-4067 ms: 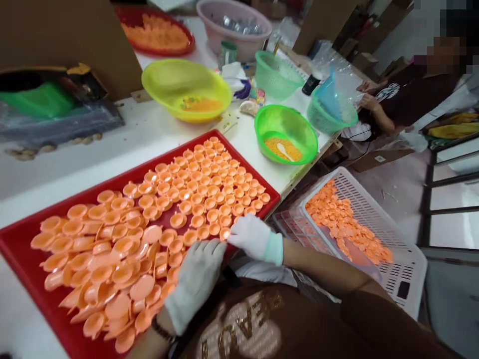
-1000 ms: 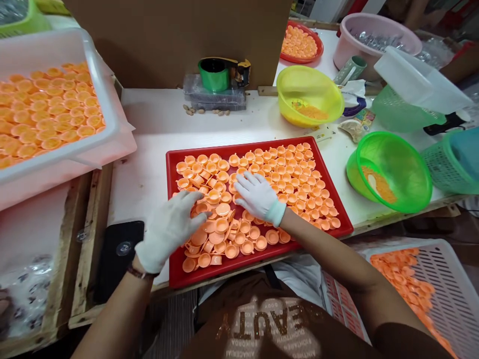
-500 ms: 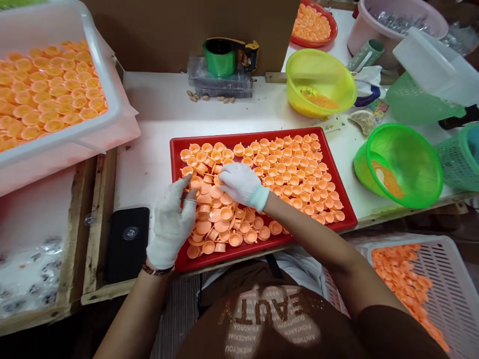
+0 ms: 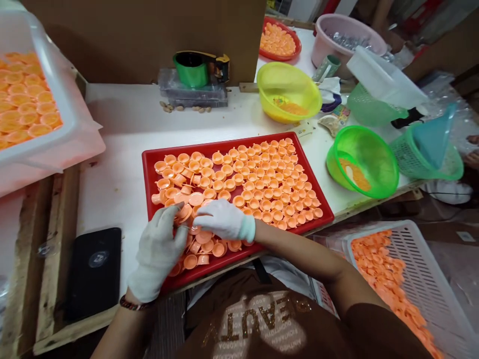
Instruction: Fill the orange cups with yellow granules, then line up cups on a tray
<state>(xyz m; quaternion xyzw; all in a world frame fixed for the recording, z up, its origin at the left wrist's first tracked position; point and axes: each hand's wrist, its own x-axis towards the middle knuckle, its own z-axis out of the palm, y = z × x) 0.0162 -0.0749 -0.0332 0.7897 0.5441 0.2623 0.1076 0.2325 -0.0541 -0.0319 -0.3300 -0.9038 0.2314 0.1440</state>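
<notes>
Small orange plastic cups (image 4: 266,192) with tiny side tabs fill much of a red tray (image 4: 220,144). On its right they stand in close rows, mouths up; on the left they lie in a loose heap. My left hand (image 4: 159,249), in a white glove, is at the heap's left edge, thumb and forefinger apart beside a tilted cup. My right hand (image 4: 220,219), gloved too, reaches over the heap from the right with its fingers bent together on an orange cup. Its fingertips are partly hidden among the cups.
A white tub (image 4: 75,134) of orange pieces stands left, above a black phone (image 4: 93,274). Behind the tray are a tape dispenser (image 4: 192,72) and a yellow bowl (image 4: 288,92). A green bowl (image 4: 362,162) stands right; a white basket (image 4: 422,264) is below the table edge.
My right hand has moved from the upper part of the heap down towards my left hand. More cups stand mouth up near the tray's middle. The view has shifted to the right.
</notes>
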